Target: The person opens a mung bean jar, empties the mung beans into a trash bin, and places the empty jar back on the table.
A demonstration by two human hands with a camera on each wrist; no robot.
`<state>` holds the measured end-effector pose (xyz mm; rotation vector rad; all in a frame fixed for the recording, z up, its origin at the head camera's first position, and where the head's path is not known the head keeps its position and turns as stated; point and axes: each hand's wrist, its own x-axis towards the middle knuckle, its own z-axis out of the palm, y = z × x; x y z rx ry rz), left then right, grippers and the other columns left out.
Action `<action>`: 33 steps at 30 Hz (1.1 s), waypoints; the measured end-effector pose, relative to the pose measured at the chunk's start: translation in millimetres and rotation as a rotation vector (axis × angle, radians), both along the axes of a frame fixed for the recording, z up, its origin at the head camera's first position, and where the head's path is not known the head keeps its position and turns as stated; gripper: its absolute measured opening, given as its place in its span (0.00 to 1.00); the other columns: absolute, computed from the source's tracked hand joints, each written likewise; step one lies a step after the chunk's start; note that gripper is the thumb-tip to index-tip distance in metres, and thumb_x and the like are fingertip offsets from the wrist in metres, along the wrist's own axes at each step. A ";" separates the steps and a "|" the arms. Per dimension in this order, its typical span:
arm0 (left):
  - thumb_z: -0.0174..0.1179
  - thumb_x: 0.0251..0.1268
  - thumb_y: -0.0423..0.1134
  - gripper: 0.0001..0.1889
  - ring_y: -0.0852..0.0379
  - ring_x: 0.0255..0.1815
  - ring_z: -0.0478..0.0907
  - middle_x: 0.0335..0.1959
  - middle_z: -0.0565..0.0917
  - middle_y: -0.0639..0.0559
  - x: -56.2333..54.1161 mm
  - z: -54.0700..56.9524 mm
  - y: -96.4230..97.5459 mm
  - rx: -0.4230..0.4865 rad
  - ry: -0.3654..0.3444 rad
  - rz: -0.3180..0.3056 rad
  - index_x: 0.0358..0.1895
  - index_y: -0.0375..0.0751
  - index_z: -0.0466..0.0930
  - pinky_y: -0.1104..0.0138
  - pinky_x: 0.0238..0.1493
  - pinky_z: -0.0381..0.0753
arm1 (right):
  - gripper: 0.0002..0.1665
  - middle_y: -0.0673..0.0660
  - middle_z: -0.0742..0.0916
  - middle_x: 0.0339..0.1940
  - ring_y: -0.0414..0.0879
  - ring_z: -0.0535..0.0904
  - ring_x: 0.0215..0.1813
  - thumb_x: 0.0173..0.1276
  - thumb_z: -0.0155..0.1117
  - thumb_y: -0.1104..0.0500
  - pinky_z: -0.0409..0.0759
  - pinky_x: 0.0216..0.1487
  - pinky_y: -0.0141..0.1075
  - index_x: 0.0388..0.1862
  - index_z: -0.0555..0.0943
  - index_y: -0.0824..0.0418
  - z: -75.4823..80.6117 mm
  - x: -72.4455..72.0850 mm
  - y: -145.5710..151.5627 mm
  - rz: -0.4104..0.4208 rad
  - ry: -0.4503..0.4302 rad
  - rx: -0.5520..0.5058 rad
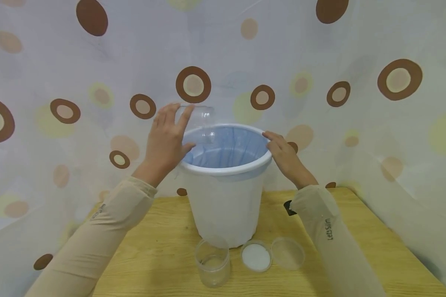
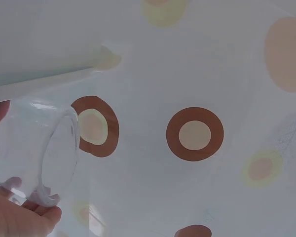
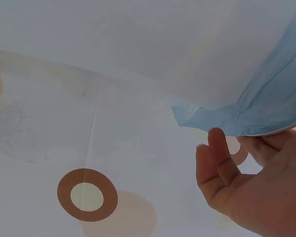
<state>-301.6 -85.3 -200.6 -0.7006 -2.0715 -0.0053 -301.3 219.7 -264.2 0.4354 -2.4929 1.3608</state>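
Observation:
My left hand grips a clear jar, tilted onto its side above the left part of the bucket's opening. The left wrist view shows the jar held between thumb and fingers, with one round end toward the right. A white bucket stands on the table, with thin blue film, like a bag, lining its inside. My right hand holds the bucket's right rim. In the right wrist view, blue film lies along the edge by the right hand, with two fingers bent off the rim.
In front of the bucket, a second clear jar stands on the wooden table. To its right are a round lid with a white disc and a clear round lid. A dotted curtain surrounds the table.

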 end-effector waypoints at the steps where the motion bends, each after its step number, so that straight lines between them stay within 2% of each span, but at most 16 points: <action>1: 0.78 0.43 0.42 0.47 0.37 0.67 0.60 0.62 0.67 0.31 0.4 -1.5 -1.2 0.020 0.006 -0.006 0.69 0.38 0.62 0.53 0.69 0.59 | 0.32 0.57 0.57 0.77 0.56 0.49 0.76 0.75 0.33 0.51 0.48 0.73 0.56 0.76 0.56 0.58 -0.4 -0.3 0.1 0.002 0.003 0.002; 5: 0.78 0.43 0.42 0.47 0.35 0.65 0.61 0.61 0.66 0.29 3.5 -7.2 -5.0 0.092 0.025 -0.010 0.69 0.36 0.61 0.50 0.66 0.64 | 0.32 0.58 0.56 0.77 0.56 0.48 0.77 0.77 0.32 0.51 0.48 0.73 0.57 0.76 0.56 0.59 -1.3 -1.0 0.2 0.002 0.012 0.016; 10: 0.79 0.41 0.44 0.50 0.34 0.63 0.63 0.60 0.67 0.30 6.2 -14.2 -10.3 0.182 0.073 -0.008 0.68 0.35 0.61 0.49 0.64 0.65 | 0.32 0.58 0.56 0.77 0.56 0.49 0.76 0.77 0.32 0.51 0.48 0.72 0.57 0.76 0.55 0.59 -2.0 -0.9 0.6 0.002 0.005 0.018; 16: 0.80 0.37 0.45 0.51 0.33 0.57 0.68 0.57 0.69 0.30 10.2 -21.1 -14.7 0.298 0.153 -0.049 0.67 0.32 0.61 0.49 0.58 0.69 | 0.31 0.62 0.56 0.77 0.58 0.48 0.77 0.77 0.31 0.53 0.47 0.73 0.57 0.76 0.55 0.62 -1.0 -1.2 -0.3 0.000 0.020 0.045; 20: 0.81 0.35 0.45 0.51 0.34 0.51 0.70 0.55 0.71 0.31 13.8 -25.8 -16.5 0.377 0.181 -0.073 0.65 0.32 0.63 0.49 0.54 0.71 | 0.31 0.61 0.56 0.77 0.58 0.48 0.77 0.77 0.31 0.54 0.47 0.73 0.57 0.76 0.54 0.62 -0.7 -0.5 -1.6 -0.006 0.013 0.047; 26: 0.80 0.34 0.46 0.50 0.35 0.48 0.69 0.51 0.73 0.33 21.9 -31.0 -21.8 0.445 0.183 -0.104 0.64 0.31 0.63 0.49 0.51 0.70 | 0.32 0.58 0.55 0.78 0.55 0.47 0.78 0.77 0.31 0.52 0.47 0.73 0.56 0.77 0.53 0.60 -1.6 -0.8 -3.3 0.000 -0.012 0.044; 33: 0.78 0.33 0.48 0.48 0.36 0.45 0.68 0.48 0.74 0.33 36.6 -34.8 -20.4 0.530 0.156 -0.182 0.60 0.28 0.65 0.49 0.47 0.68 | 0.33 0.57 0.55 0.78 0.54 0.45 0.78 0.77 0.30 0.51 0.45 0.74 0.53 0.77 0.51 0.60 -0.8 1.1 -0.8 0.003 -0.003 0.038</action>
